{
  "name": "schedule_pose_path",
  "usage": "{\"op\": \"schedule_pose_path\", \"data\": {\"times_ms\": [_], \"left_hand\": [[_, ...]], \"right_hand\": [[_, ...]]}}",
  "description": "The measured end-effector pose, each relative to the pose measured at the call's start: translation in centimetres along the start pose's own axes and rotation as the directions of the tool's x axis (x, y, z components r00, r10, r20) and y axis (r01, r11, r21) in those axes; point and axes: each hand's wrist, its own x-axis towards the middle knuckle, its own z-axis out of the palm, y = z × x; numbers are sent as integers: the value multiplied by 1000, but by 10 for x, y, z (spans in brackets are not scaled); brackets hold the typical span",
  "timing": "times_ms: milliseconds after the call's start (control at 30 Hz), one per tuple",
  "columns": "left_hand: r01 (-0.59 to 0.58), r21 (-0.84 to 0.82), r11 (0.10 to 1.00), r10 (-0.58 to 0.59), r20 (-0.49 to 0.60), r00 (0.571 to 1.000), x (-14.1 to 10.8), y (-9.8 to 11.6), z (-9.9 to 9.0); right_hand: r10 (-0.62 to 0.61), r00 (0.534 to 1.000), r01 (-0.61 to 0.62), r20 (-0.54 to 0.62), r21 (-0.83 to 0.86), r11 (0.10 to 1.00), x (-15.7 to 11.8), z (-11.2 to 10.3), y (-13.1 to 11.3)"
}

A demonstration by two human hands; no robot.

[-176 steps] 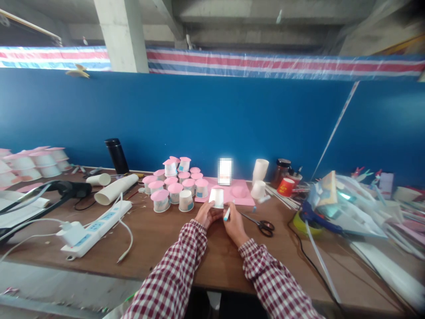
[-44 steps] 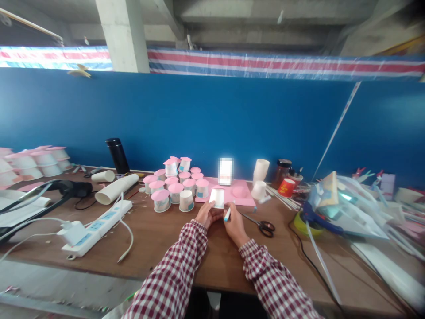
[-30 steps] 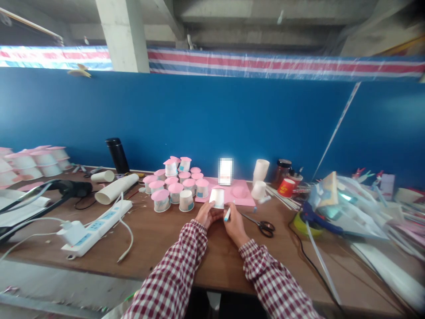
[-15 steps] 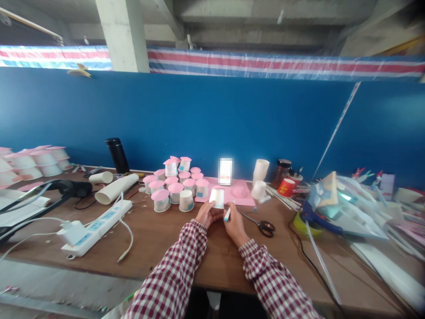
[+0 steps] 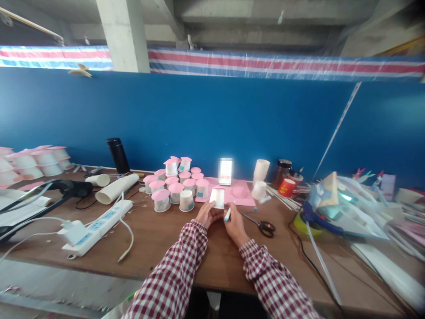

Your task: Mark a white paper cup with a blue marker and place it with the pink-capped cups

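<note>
My left hand [image 5: 206,214] is closed around the lower part of a white paper cup [image 5: 217,198], just in front of a pink sheet [image 5: 246,199]. In my right hand [image 5: 235,223] is a white and light-blue marker [image 5: 227,214], gripped close to the cup's right side. A phone [image 5: 226,172] with a blurred screen stands upright on the sheet behind the cup. Left of my hands are several paper cups with pink round tops [image 5: 175,192], some stacked, and one cup without a pink top [image 5: 186,200]. Scissors [image 5: 266,228] lie to the right.
A power strip [image 5: 99,228] with cables and white tubes [image 5: 117,189] lie on the left. A black bottle [image 5: 117,155] stands behind them. On the right are white cups [image 5: 260,170], a red cup [image 5: 286,187], sticks, a tape roll and plastic bags [image 5: 352,208].
</note>
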Motion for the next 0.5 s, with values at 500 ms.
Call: {"op": "schedule_pose_path", "data": {"times_ms": [500], "left_hand": [[4, -8, 1000, -4, -12, 1000, 1, -1, -1]], "right_hand": [[-1, 1000, 1, 5, 0, 1000, 0, 0, 1]]}}
